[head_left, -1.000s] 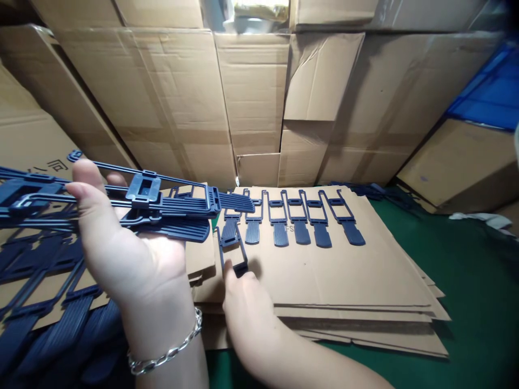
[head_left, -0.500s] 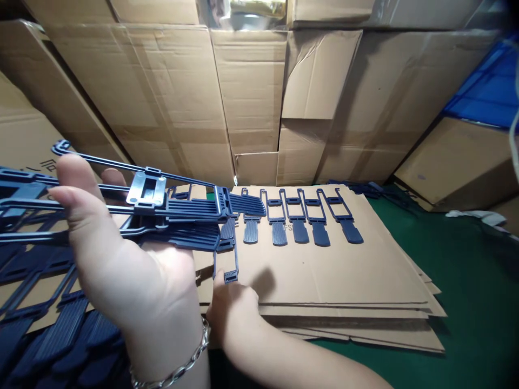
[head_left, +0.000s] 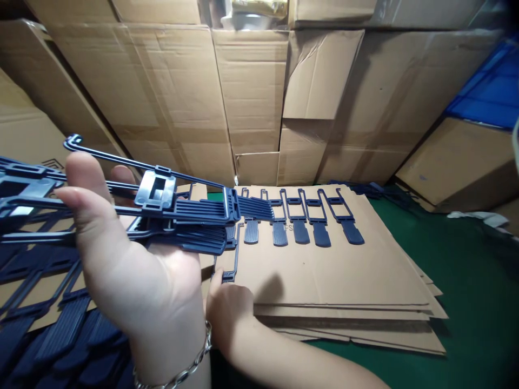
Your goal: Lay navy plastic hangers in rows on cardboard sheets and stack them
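A wall of cardboard boxes [head_left: 174,102] fills the upper part of the frame, and the green table [head_left: 417,254] is seen at the right and at the bottom. On this table, in the centre and right of the frame, lies a stack of cardboard sheets [head_left: 336,275]. The left hand [head_left: 125,265], at left centre, has its palm up and is closed around a bundle of dark blue plastic parts [head_left: 198,209]. At lower centre, the right hand [head_left: 231,305] is curled, with a fingertip at the near end of a single part [head_left: 229,276]; I cannot tell if it is gripping it. A pile of similar parts [head_left: 60,329] is at lower left. A row of parts [head_left: 300,232] lies flat across the upper area of the sheets. A silver bracelet [head_left: 197,365] is around the left wrist.
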The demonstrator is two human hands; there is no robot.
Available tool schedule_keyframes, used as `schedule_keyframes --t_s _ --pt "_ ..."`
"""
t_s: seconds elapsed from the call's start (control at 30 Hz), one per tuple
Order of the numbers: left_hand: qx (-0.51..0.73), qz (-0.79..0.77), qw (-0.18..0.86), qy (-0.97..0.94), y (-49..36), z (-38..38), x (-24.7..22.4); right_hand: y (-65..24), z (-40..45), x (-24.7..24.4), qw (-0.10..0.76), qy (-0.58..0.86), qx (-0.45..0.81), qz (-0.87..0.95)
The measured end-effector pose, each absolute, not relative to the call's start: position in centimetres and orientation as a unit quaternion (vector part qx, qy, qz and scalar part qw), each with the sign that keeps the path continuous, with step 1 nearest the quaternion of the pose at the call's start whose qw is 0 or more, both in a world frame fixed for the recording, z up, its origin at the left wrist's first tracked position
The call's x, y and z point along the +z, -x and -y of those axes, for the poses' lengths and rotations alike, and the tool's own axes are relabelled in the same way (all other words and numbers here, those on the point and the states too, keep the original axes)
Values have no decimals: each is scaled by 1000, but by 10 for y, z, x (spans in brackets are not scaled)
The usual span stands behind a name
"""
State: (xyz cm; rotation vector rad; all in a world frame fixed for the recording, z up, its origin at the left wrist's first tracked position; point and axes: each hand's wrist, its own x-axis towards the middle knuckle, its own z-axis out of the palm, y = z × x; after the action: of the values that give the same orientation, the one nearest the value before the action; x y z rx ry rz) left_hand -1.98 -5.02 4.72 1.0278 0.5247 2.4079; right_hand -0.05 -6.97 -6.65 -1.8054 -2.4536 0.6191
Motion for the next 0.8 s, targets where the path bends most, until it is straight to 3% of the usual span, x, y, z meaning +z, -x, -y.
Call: schedule_keyframes --t_s 0.2,0.43,0.63,0.8 --pt "886 -183 247 -347 21 48 49 -2 69 -63 5 559 196 806" --pt "862 -144 327 -360 25 46 50 -8 70 -58 95 520 172 831" --pt "865 -130 339 -346 28 43 49 -49 41 -20 32 606 230 761" --pt "841 -127 407 -334 28 36 48 -121 17 -6 211 699 159 664"
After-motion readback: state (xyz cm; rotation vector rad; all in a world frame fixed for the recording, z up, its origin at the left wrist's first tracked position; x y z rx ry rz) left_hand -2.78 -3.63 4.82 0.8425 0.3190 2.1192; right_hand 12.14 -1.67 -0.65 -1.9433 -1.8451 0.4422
